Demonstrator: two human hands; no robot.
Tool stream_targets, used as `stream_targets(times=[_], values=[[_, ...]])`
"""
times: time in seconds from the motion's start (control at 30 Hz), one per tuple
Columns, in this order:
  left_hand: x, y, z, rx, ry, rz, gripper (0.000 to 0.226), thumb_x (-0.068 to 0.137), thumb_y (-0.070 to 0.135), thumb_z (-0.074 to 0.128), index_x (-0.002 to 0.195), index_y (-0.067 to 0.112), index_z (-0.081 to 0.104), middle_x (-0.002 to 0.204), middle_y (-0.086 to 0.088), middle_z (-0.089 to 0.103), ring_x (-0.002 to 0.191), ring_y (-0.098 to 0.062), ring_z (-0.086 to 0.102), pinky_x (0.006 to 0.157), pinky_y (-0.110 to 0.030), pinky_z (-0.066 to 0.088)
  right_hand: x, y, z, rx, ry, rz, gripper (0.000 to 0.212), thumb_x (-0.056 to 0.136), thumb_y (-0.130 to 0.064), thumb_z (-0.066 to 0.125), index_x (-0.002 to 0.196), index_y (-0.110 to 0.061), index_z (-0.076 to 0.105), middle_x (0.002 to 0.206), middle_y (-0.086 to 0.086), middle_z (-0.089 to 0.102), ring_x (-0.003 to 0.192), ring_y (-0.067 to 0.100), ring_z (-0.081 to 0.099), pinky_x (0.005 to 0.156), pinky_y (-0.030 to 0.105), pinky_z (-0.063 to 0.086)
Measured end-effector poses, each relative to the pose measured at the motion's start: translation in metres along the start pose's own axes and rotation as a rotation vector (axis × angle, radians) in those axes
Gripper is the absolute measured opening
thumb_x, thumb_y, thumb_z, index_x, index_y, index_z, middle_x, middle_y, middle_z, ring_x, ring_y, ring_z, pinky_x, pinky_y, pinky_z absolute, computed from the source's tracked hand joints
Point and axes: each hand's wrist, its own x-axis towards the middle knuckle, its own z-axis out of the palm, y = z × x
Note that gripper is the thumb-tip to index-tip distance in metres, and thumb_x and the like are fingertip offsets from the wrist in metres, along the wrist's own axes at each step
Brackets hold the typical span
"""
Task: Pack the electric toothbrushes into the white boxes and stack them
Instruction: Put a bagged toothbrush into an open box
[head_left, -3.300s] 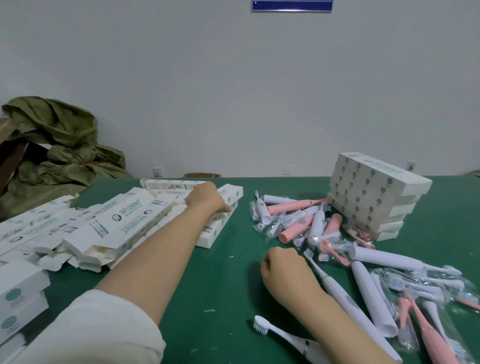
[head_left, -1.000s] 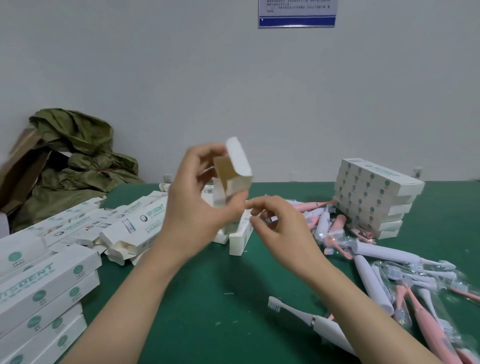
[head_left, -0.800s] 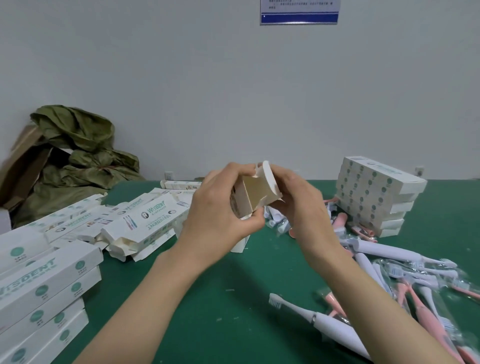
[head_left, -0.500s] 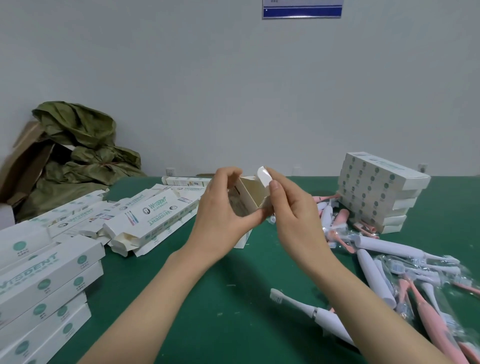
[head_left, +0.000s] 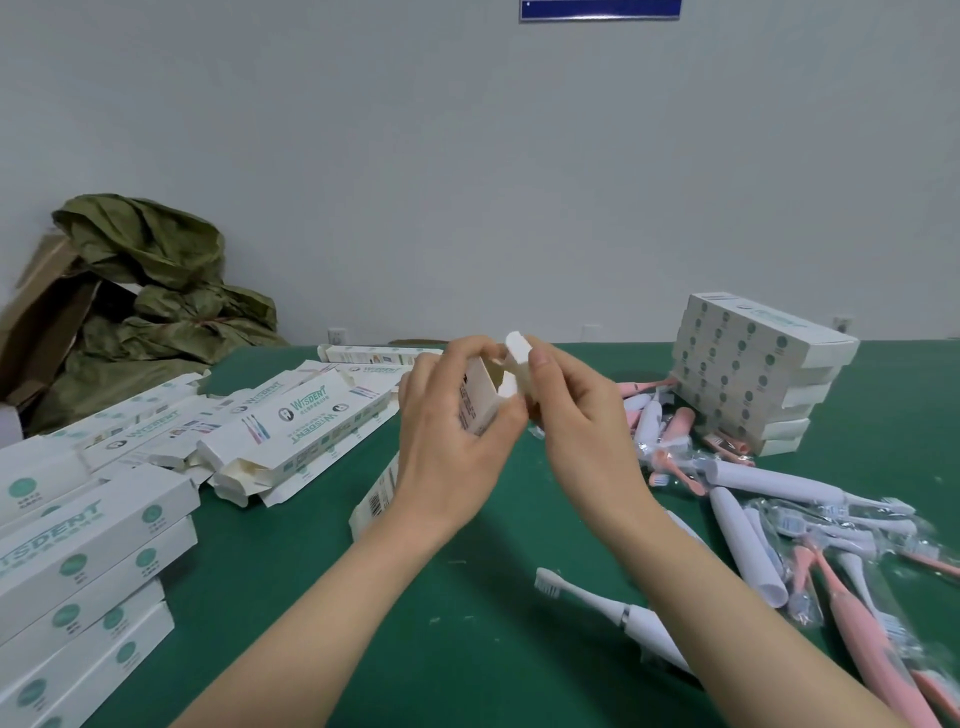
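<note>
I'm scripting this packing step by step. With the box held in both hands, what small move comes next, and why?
Probably tuck the end flap into the white box: the left hand grips the box, the right hand pinches its raised flap, and a white toothbrush lies unpacked nearby.

Soft, even, fairly bright indoor light falls from above onto a green bench (head_left: 467, 649). Faint, diffuse shadows lie on it beneath the left hand (head_left: 452, 441) and right hand (head_left: 576, 421). Wide-angle stretching and slight blur show toward the bench's left end.
</note>
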Motion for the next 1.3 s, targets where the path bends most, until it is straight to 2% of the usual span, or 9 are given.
stream_targets(times=[0.13,0.23,0.53,0.7,0.9,1.03,1.1,1.2,1.3], values=[[0.001,0.003,0.002,0.009,-0.028,-0.052,0.035,0.066,0.051,0.05,0.1,0.042,0.048,0.1,0.015,0.053,0.103,-0.011,0.043,0.086,-0.019,0.036,-0.004,0.001,0.001,-0.183,-0.051,-0.059,0.028,0.1,-0.021,0.038,0.1,-0.007,0.063,0.081,0.019,0.063,0.077,0.03,0.055,0.068,0.039,0.044],[0.005,0.0,0.0,-0.015,-0.077,-0.135,0.055,0.068,0.035,0.075,0.116,0.03,0.049,0.098,0.017,0.053,0.098,-0.008,0.051,0.082,-0.021,0.042,-0.003,0.002,-0.003,-0.304,-0.017,-0.078,0.025,0.099,-0.015,0.041,0.102,-0.011,0.065,0.069,0.011,0.062,0.062,0.015,0.048,0.055,0.021,0.035],[0.006,-0.004,-0.001,-0.007,-0.109,-0.121,0.045,0.059,0.021,0.083,0.093,0.031,0.056,0.095,0.01,0.062,0.085,0.001,0.055,0.071,-0.013,0.043,-0.001,0.011,-0.003,-0.323,0.009,0.001,0.026,0.098,-0.015,0.04,0.093,-0.004,0.063,0.071,0.018,0.059,0.06,0.014,0.041,0.055,0.026,0.03],[0.008,-0.001,-0.006,-0.018,-0.025,-0.066,0.041,0.06,0.02,0.082,0.093,0.023,0.059,0.088,0.01,0.063,0.081,-0.005,0.056,0.071,-0.022,0.047,-0.003,0.009,-0.003,-0.373,-0.097,-0.147,0.038,0.101,-0.023,0.035,0.131,-0.008,0.055,0.116,-0.002,0.062,0.108,-0.007,0.047,0.086,-0.003,0.031],[0.013,0.009,-0.015,0.019,0.009,-0.005,0.048,0.055,0.027,0.083,0.093,0.026,0.055,0.087,0.011,0.061,0.078,-0.001,0.055,0.07,-0.02,0.047,-0.005,0.0,0.0,-0.261,-0.239,-0.136,0.049,0.096,-0.038,0.028,0.142,-0.024,0.036,0.146,-0.012,0.034,0.131,-0.012,0.025,0.108,0.005,0.017],[0.026,0.02,-0.041,-0.049,0.145,0.103,0.052,0.057,0.046,0.081,0.098,0.038,0.051,0.095,0.017,0.061,0.089,0.006,0.058,0.081,-0.013,0.046,0.013,-0.003,-0.018,0.197,0.011,0.056,0.025,0.099,-0.028,0.041,0.121,-0.027,0.053,0.122,-0.004,0.06,0.104,0.001,0.061,0.09,0.018,0.05],[0.036,0.015,-0.058,-0.311,0.189,0.054,0.057,0.058,0.049,0.082,0.104,0.031,0.053,0.099,0.011,0.067,0.094,-0.003,0.062,0.084,-0.021,0.051,0.023,0.007,-0.034,0.058,0.139,0.267,0.015,0.098,-0.023,0.047,0.105,-0.018,0.059,0.112,0.005,0.064,0.099,0.013,0.064,0.088,0.029,0.054],[0.046,-0.006,-0.067,-0.785,0.073,-0.077,0.073,0.052,0.046,0.086,0.11,0.016,0.054,0.097,0.007,0.068,0.095,-0.008,0.062,0.088,-0.022,0.048,0.024,0.033,-0.047,-0.199,0.037,0.678,0.038,0.094,-0.042,0.049,0.101,-0.006,0.059,0.106,0.013,0.063,0.098,0.026,0.062,0.097,0.046,0.048],[0.044,-0.027,-0.055,-1.017,0.031,-0.255,0.082,0.04,0.041,0.093,0.107,0.008,0.056,0.099,-0.001,0.069,0.096,-0.011,0.064,0.089,-0.022,0.048,0.016,0.048,-0.044,0.126,-0.084,0.974,0.037,0.092,-0.045,0.052,0.095,-0.009,0.058,0.093,0.015,0.063,0.076,0.023,0.063,0.071,0.035,0.057]])
